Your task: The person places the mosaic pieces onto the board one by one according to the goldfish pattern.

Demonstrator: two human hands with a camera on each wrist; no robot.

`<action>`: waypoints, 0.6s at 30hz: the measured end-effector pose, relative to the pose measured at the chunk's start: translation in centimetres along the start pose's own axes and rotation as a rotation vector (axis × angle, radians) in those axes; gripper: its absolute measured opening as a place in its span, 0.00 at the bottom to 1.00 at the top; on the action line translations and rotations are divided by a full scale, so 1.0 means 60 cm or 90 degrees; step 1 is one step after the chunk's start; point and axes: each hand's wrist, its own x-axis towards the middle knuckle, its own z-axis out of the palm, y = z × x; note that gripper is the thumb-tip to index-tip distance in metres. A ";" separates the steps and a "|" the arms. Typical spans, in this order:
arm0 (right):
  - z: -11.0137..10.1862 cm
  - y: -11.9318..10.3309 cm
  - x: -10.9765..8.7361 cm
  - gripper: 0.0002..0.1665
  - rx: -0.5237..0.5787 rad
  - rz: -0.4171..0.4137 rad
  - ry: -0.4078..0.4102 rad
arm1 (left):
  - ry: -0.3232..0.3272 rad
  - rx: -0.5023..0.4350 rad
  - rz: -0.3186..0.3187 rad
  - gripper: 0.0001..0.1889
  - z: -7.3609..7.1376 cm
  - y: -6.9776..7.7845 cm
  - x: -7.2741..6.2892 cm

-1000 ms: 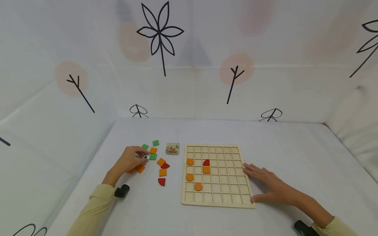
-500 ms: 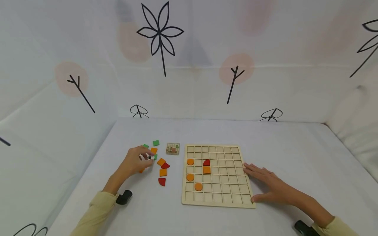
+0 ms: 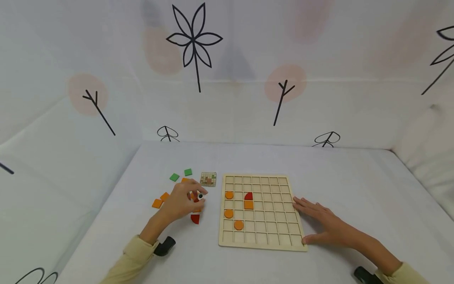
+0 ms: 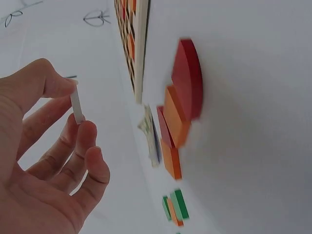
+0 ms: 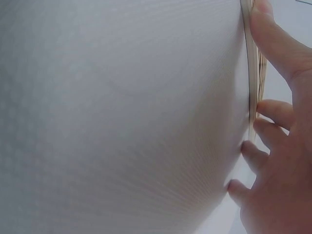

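Note:
My left hand (image 3: 181, 200) pinches a small white tile (image 3: 200, 196) with a black dot on it, above loose pieces left of the board. From the left wrist view, the tile (image 4: 76, 105) appears edge-on between thumb and fingertips. A wooden grid board (image 3: 262, 248) lies flat in the middle of the table. On it sit orange discs (image 3: 239, 225) in three cells, a red quarter-circle (image 3: 248, 196) and an orange square (image 3: 248, 204). My right hand (image 3: 330, 227) rests with spread fingers along the board's right edge, thumb at the near right corner.
Two green tiles (image 3: 174, 177) lie at the back left. Orange squares (image 3: 157, 203) are on the table left of my left hand, and a loose red quarter-circle (image 3: 195, 219) lies just below it. A small patterned card (image 3: 208, 179) sits beside the board's back left corner.
My left hand has moved right and slightly nearer, carrying the white tile from the green and orange pieces toward the board. My right hand stays in place.

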 end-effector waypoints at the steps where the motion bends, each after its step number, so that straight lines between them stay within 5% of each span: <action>1: 0.000 0.000 0.000 0.52 0.000 0.000 0.001 | -0.008 -0.006 -0.003 0.08 0.004 0.004 0.001; 8: 0.002 0.003 -0.002 0.52 -0.003 0.001 0.002 | -0.044 -0.008 -0.019 0.08 0.024 0.035 0.010; 18: 0.002 0.002 -0.002 0.52 -0.009 0.000 0.004 | -0.100 -0.021 0.023 0.07 0.063 0.059 0.025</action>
